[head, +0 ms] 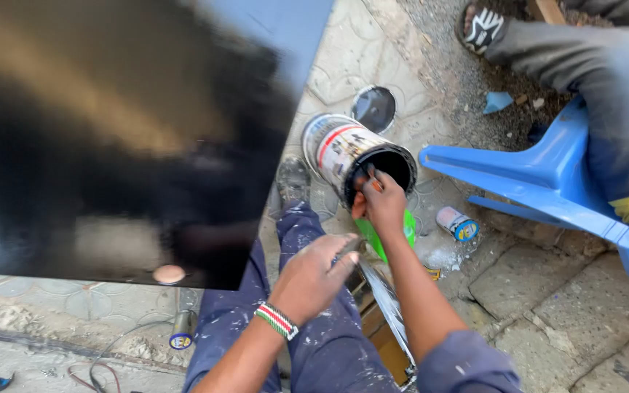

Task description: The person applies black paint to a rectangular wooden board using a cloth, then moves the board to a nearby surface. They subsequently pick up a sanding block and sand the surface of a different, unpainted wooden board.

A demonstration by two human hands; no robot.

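Paint can [343, 154] lies tilted on the paving, open mouth turned toward the person, dark paint inside. The tilt puts the mouth within reach without lifting the can.

Right hand [381, 200] sits at the can's lower rim, fingers curled in a narrow grip around something small and orange. Can't tell what it is; likely a brush handle or a stir stick dipped at the mouth. A green container [408, 227] shows just under that hand, mostly hidden by it.

Left hand [313, 275] is nearer the body, over the lap. Its grip is closed loosely on a thin pale strip [387, 298] that runs down and away from it, apparently steadying it. Striped wristband on that wrist.

Can lid [373, 108] lies flat beyond the can, set aside, inside up.

Left of both hands, a large glossy black panel [111, 138] fills the view, surface looks freshly coated and reflective.

Right of the right hand: a small tin [457, 223] on its side on the paving, then a blue plastic chair [547, 182] tipped over, with another person's legs resting across it. That person's hands aren't in view.

Spray can [181, 331] lies on the ground below the panel.
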